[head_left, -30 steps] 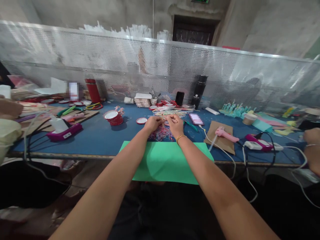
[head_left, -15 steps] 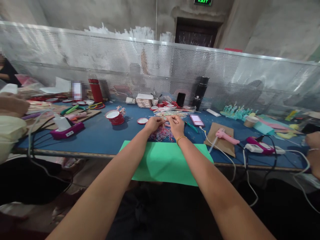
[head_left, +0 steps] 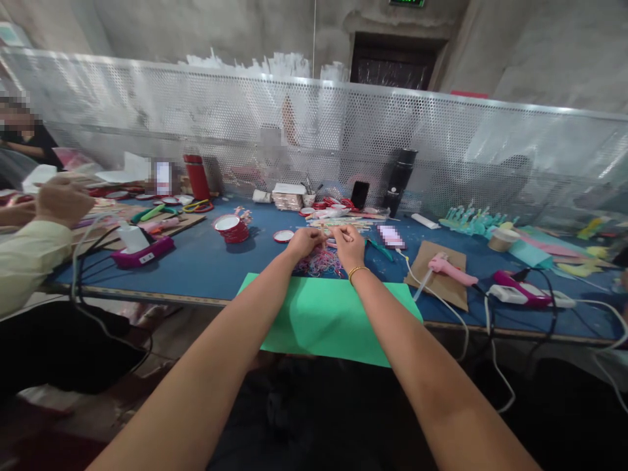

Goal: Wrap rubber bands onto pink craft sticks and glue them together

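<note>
A blue table [head_left: 196, 265] runs left to right, with a green sheet [head_left: 324, 320] overhanging its near edge. On the right, brown cardboard [head_left: 449, 293] lies under a pink glue gun [head_left: 450, 268]. A tangle of coloured threads [head_left: 321, 261] sits just beyond the sheet. At its far side, the left hand [head_left: 305, 243] and right hand [head_left: 350, 246], fingers drawn into close pinches, hold between them a small pale piece [head_left: 322, 229], too tiny to identify

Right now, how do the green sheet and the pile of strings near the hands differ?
The green sheet is one plain colour; the pile of strings is multicoloured. The sheet is smooth, the strings tangled. The sheet also looks larger than the pile. Both sit centrally in view.
</note>
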The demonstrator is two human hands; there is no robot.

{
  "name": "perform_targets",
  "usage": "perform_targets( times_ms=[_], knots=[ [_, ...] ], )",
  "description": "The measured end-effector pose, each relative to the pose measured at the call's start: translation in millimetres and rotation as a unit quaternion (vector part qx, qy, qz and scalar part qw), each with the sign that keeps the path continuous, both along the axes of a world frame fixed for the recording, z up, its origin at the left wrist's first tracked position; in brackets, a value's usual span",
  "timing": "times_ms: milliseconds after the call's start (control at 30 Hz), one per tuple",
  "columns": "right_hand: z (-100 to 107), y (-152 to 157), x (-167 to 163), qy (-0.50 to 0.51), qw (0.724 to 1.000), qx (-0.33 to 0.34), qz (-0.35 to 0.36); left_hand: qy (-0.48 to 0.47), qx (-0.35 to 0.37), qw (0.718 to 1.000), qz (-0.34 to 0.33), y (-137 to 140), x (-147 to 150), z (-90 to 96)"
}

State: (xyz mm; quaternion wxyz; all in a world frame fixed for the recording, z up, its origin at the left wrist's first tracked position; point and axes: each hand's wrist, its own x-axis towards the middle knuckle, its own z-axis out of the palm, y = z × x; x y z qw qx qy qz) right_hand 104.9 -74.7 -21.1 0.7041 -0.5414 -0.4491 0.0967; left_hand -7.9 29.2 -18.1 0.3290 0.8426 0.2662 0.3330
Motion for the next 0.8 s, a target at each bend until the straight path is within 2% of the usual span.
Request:
perform_targets(
  times_ms=[167,467,800],
  knots=[
    [-4.1,3.9,-3.1,-0.001,0.998,0.027,0.056,-0.001,0.014,1.0,-0.009,4.3,0.6,-2.6],
    [-2.7,3.3,3.6,-0.01,1.0,0.004,-0.008,0.005,-0.011,1.0,0.015,-1.8,0.6,-0.1],
    [-5.0,2.9,-0.8,-0.045,0.999,0.008,0.027,-0.001,0.011,1.0,-0.008,-2.4,-0.8,0.2]
  ],
)
